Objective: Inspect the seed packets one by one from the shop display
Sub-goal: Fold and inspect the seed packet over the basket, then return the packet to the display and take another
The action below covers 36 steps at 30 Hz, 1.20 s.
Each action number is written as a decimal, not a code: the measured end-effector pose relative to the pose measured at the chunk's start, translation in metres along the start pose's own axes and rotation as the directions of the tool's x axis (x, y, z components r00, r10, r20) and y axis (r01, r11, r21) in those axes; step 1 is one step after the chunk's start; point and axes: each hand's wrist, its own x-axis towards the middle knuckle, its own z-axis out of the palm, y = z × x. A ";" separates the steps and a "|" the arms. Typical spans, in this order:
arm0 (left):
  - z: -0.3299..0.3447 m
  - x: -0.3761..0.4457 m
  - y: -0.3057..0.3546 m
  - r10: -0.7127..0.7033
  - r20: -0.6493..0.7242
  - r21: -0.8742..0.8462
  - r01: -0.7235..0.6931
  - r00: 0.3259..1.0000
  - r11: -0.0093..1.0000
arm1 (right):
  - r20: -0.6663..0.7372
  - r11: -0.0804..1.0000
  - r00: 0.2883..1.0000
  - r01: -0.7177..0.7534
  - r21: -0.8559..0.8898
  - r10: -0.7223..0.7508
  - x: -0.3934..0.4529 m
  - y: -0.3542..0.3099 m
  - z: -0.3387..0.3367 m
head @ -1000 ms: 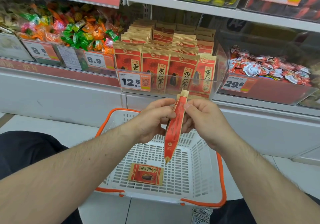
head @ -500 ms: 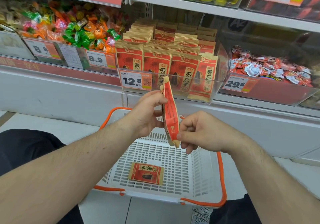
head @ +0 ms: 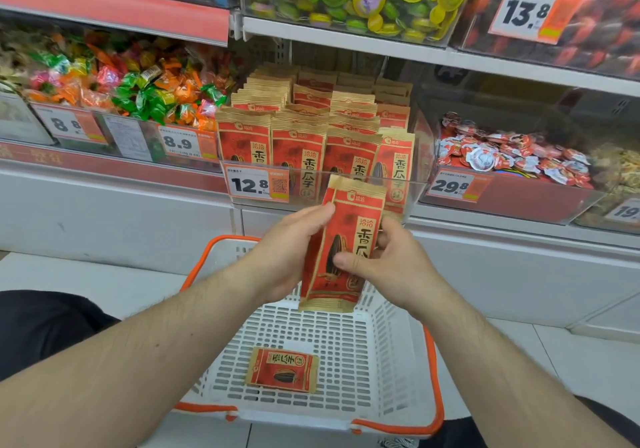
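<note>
Packet [head: 341, 243] of seeds, front showing, is held upright above the basket [head: 388, 336]. Left hand [head: 291, 257] grips its left edge; right hand [head: 391, 260] pinches the right. Inspection looks underway; next probably laying it beside the packet in the basket [head: 282, 369], below the display bin [head: 412, 191].

Two hands [head: 294, 253], one held seed packet [head: 341, 246], one packet [head: 282, 369] in one basket [head: 391, 361].

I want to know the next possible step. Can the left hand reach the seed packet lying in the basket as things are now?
Probably not at once. The left hand holds the upright packet together with the right hand. The basket is open on top, and nothing covers the lying packet.
</note>
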 end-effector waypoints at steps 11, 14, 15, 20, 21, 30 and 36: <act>0.019 0.024 0.019 0.133 -0.013 0.341 -0.121 0.991 0.932 | -0.184 0.996 0.980 0.084 0.028 -0.077 0.013 -0.033 -0.034; 0.028 0.037 0.033 0.170 -0.018 0.373 -0.152 0.985 0.915 | -0.228 0.991 0.967 0.125 0.051 -0.111 0.021 -0.046 -0.048; 0.029 0.041 0.036 0.187 -0.040 0.393 -0.157 0.981 0.906 | -0.266 0.989 0.956 0.143 0.041 -0.127 0.024 -0.049 -0.053; 0.020 0.053 0.047 0.189 -0.265 0.345 -0.090 0.946 0.934 | -0.412 0.981 0.894 0.192 0.004 -0.174 0.040 -0.070 -0.080; 0.015 0.053 0.046 0.160 -0.306 0.326 -0.055 0.938 0.944 | -0.433 0.978 0.881 0.208 -0.010 -0.192 0.041 -0.076 -0.085; -0.008 0.059 0.037 -0.174 -0.403 0.047 0.211 0.898 0.976 | -0.582 0.963 0.767 0.218 -0.161 -0.271 0.059 -0.097 -0.103; -0.014 0.059 0.038 -0.373 -0.374 -0.156 0.339 0.849 0.928 | -0.553 0.956 0.791 0.131 -0.263 -0.261 0.075 -0.093 -0.106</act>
